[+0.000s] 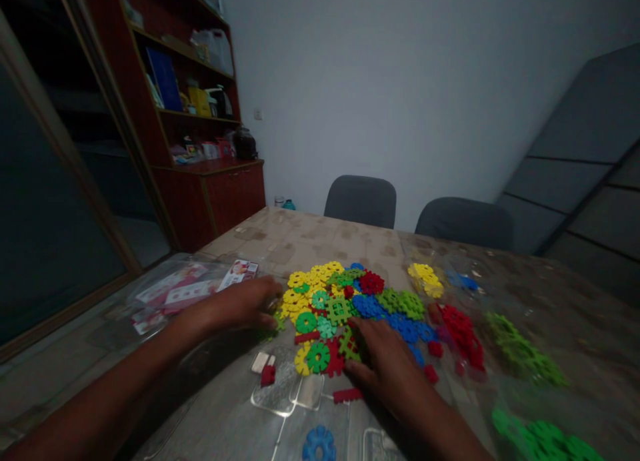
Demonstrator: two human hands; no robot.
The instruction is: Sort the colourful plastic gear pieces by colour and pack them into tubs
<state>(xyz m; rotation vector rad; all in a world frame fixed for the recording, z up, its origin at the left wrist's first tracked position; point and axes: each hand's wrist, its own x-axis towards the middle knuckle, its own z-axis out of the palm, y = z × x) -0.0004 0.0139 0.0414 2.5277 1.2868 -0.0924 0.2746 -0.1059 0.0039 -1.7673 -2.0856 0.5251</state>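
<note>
A heap of flat plastic snap-together building pieces lies on the table, with yellow notched discs (299, 303), blue discs (369, 306) and a lime lattice square (339, 310). At the heap's left edge is my left hand (253, 302), fingers apart, close to a small lime piece (277, 325); whether it touches that piece is unclear. My right hand (383, 354) reaches into the front right of the heap, thumb and forefinger spread beside a lime cross-shaped piece (349, 345). A green disc (318, 357) and a red strip (347, 395) lie nearby.
Clear bags of sorted pieces, red (463, 337), lime (523, 351), green (545, 441) and yellow (425, 279), line the right side. A plastic bag with printed cards (187, 291) lies left. A blue disc (319, 443) is near me. Grey chairs (360, 201) stand behind the table.
</note>
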